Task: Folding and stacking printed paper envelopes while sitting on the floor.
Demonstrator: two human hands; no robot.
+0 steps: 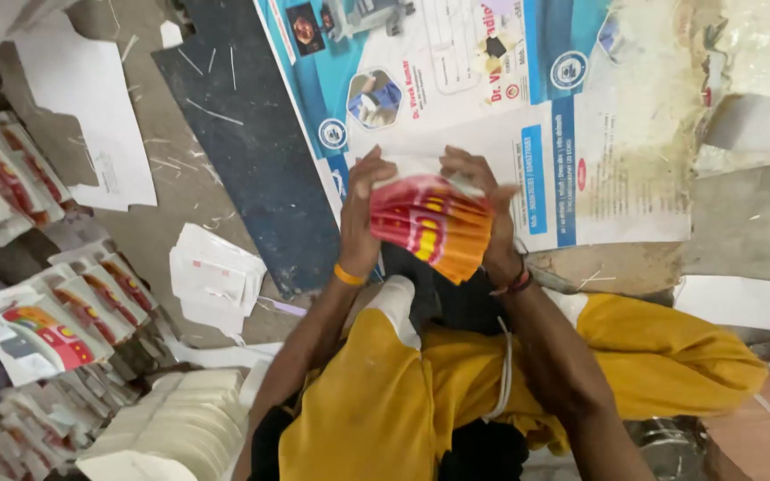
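Over the lap in yellow cloth (385, 410), the left hand (358, 218) and right hand (483, 214) clamp one fanned stack of red-and-orange printed paper cards (430, 227) from either side. The sheets look light, thin and slippery, likely to splay; squeezing both edges seems the safest hold. Left of the left hand lie one pile of white cut paper (216, 276) and rows of printed cards (73, 312), too many to count. Beyond the hands, one blue-and-white poster (456, 80) covers the floor.

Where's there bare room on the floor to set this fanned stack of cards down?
Free: the dark mat strip between the white paper sheet and the blue-and-white printed poster. Crowded: left side, with rows of red-and-white card stacks and white card piles.
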